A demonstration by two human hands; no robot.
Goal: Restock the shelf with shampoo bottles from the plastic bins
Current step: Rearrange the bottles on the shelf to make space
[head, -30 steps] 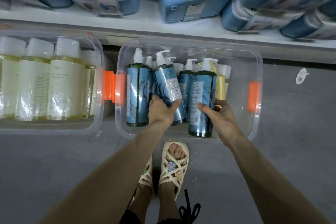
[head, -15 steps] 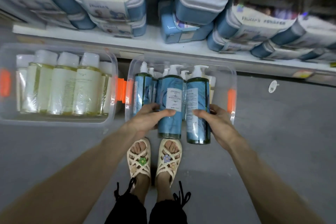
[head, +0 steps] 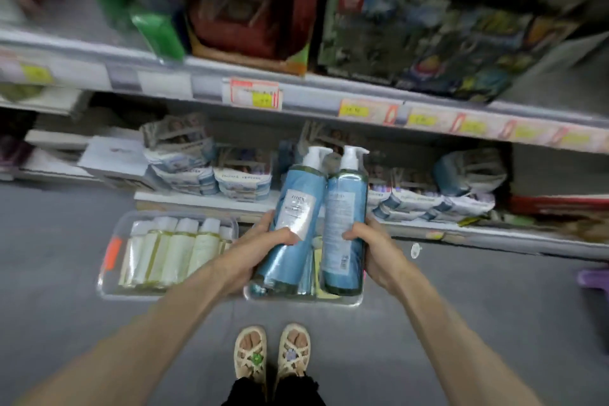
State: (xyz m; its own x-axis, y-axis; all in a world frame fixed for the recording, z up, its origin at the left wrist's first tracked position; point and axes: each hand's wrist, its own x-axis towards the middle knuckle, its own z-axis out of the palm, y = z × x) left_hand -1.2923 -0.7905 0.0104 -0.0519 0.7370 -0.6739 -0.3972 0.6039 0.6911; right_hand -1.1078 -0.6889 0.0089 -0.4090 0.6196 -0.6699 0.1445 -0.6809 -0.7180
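I hold two blue pump shampoo bottles side by side, lifted above the floor. My left hand (head: 260, 247) grips the left blue bottle (head: 293, 214), which tilts to the right. My right hand (head: 375, 247) grips the right blue bottle (head: 344, 224), which is nearly upright. Below them on the floor sits the clear plastic bin (head: 352, 299) with more blue bottles in it, mostly hidden by my hands. A second clear bin (head: 108, 287) to its left holds several pale yellow bottles with white caps (head: 178, 250).
A low white shelf (head: 211, 199) behind the bins carries wrapped blue and white packs. Above it a shelf edge (head: 313, 99) with price tags bears boxed and bagged goods. My sandalled feet (head: 272, 353) stand on grey floor. A purple object (head: 593, 278) lies at the right edge.
Both hands have lifted the two blue bottles out of the bin and raised them toward the shelves. My view has tilted up, showing the upper shelves.
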